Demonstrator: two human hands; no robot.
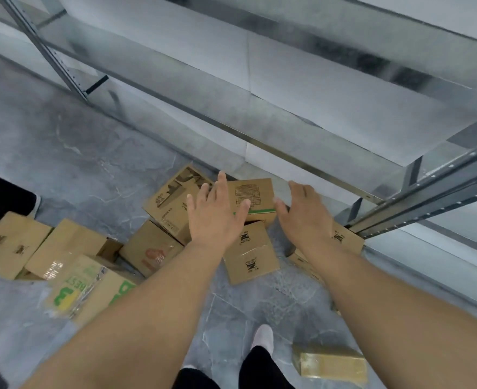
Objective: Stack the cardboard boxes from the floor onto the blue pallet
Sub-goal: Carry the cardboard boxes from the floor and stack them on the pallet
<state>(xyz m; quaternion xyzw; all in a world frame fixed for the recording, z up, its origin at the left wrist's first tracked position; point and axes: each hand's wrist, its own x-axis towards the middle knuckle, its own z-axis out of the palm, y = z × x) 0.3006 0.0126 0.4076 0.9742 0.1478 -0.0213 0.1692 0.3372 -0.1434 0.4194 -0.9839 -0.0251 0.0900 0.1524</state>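
While the metal shelving [288, 88] looms over the grey floor [63, 141], cardboard boxes [153, 248] lie scattered at its foot, and above the box with the green stripe [255, 197] hover the left hand [215, 217] and right hand [304, 214], each grip spread, holding nothing.

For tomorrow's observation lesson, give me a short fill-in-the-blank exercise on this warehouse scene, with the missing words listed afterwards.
1. Both hands, the left hand and the right hand, hold ____.
2. The cardboard boxes lie scattered on the ____.
3. The box with the printed table has a stripe coloured ____.
4. Beyond the boxes stands shelving made of ____.

Missing words: nothing; floor; green; metal
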